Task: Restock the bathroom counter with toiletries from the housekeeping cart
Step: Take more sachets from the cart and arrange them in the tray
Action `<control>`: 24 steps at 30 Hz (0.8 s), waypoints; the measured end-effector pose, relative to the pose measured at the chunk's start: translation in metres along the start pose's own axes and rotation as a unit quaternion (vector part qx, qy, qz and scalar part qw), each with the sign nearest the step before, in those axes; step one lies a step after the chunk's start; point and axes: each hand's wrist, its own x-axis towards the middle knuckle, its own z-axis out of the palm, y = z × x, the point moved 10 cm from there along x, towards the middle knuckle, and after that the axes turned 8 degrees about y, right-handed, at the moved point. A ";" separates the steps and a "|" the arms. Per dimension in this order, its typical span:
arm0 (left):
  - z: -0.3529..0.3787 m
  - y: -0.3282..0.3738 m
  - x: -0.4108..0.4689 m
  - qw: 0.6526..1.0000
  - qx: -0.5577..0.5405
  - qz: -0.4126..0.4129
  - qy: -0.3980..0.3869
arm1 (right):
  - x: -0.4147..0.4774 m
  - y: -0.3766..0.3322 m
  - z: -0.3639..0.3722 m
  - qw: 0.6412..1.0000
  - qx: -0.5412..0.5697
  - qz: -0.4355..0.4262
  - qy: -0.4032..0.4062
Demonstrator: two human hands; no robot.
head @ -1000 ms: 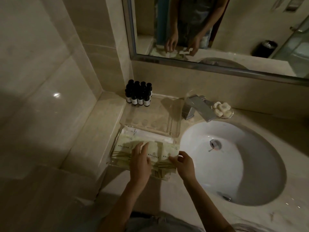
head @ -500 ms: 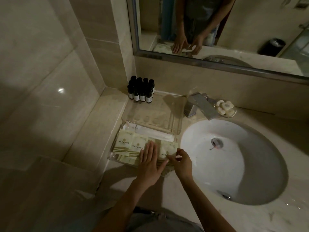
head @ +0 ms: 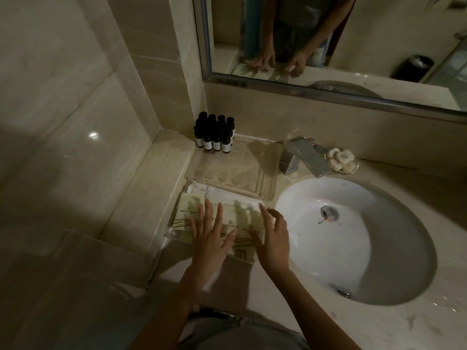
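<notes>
A clear acrylic tray (head: 265, 173) lies on the bathroom counter left of the sink. Its near section holds several pale yellow toiletry packets (head: 188, 209) laid side by side. My left hand (head: 211, 238) lies flat on the packets with fingers spread and straight. My right hand (head: 271, 236) hovers at the packets' right end, fingers loosely extended, fingertips touching the rightmost packet. A cluster of several small dark bottles (head: 214, 133) with white labels stands at the back left corner of the counter.
A white oval sink (head: 353, 238) fills the counter's right side, with a chrome faucet (head: 300, 155) behind it. A small dish of white soaps (head: 341, 160) sits beside the faucet. A wall mirror (head: 328, 34) hangs above. Tiled walls close in the left side.
My left hand slid left and spread flat over the packets. My right hand let go of its pinch on the packets' right edge and opened its fingers.
</notes>
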 end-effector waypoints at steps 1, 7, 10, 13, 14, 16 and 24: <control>-0.001 -0.007 0.002 1.000 0.001 -0.008 -0.005 | -0.001 -0.009 0.004 0.998 -0.027 -0.045 -0.017; 0.017 -0.038 0.007 0.999 0.024 -0.016 -0.037 | -0.018 -0.007 0.046 0.982 -0.082 -0.089 -0.145; 0.022 -0.039 0.006 0.998 0.033 0.008 -0.045 | -0.016 -0.004 0.052 0.982 -0.115 -0.078 -0.125; 0.022 -0.040 0.006 0.999 0.027 0.016 -0.040 | -0.015 0.003 0.061 0.979 -0.155 -0.051 -0.121; 0.022 -0.040 0.006 0.999 0.022 0.016 -0.038 | -0.015 0.004 0.061 0.978 -0.167 -0.046 -0.116; 0.022 -0.040 0.006 0.999 0.019 0.017 -0.034 | -0.014 0.004 0.061 0.977 -0.180 -0.038 -0.108; 0.014 -0.037 0.002 0.998 0.023 0.045 -0.042 | -0.017 0.000 0.045 0.995 -0.056 -0.019 -0.087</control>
